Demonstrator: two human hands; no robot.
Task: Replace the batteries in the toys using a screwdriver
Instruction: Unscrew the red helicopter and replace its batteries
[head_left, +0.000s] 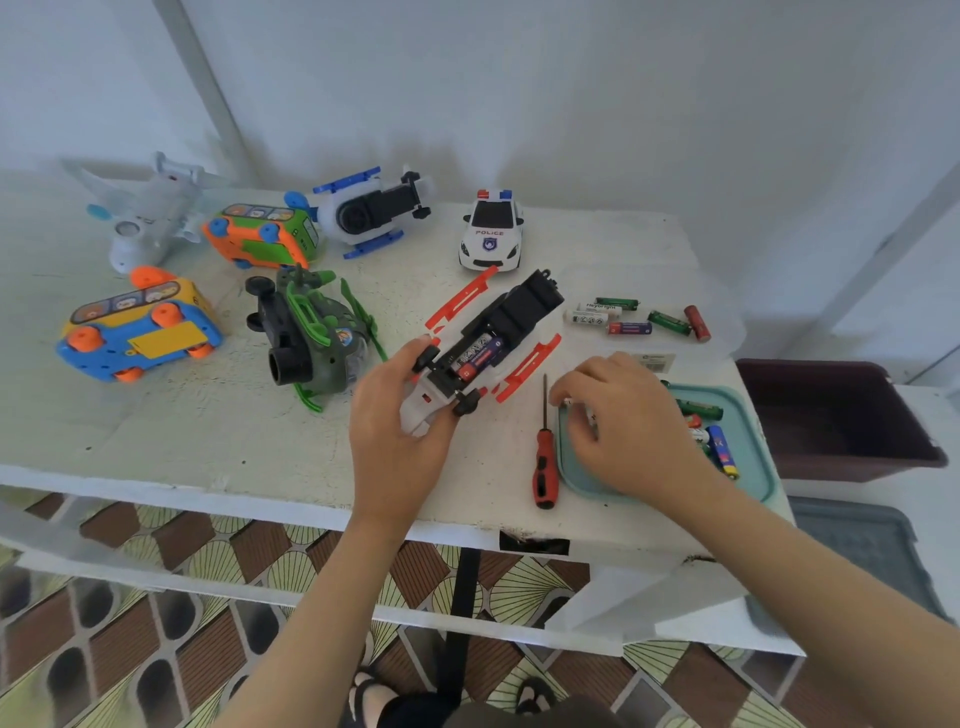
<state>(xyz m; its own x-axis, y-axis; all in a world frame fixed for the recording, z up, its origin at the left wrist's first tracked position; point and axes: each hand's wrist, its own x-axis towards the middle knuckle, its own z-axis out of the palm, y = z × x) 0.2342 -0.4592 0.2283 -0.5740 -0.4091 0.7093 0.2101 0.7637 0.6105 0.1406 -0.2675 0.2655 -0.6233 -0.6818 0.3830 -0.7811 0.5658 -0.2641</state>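
Note:
My left hand (400, 415) grips a white and black toy helicopter with red skids (498, 338), turned belly up on the table, its battery bay uncovered with batteries showing inside. My right hand (623, 426) reaches into a teal tray (763, 467) of batteries, fingers curled down over them; whether it holds one is hidden. A red-handled screwdriver (544, 457) lies on the table between the helicopter and the tray. Several loose batteries (639, 317) lie behind the tray.
Other toys stand on the white table (260, 431): a police car (491, 231), a green helicopter (311, 338), a blue-white helicopter (374, 208), two buses (140, 332) (260, 236) and a white plane (150, 213). A dark bin (841, 415) sits right of the table.

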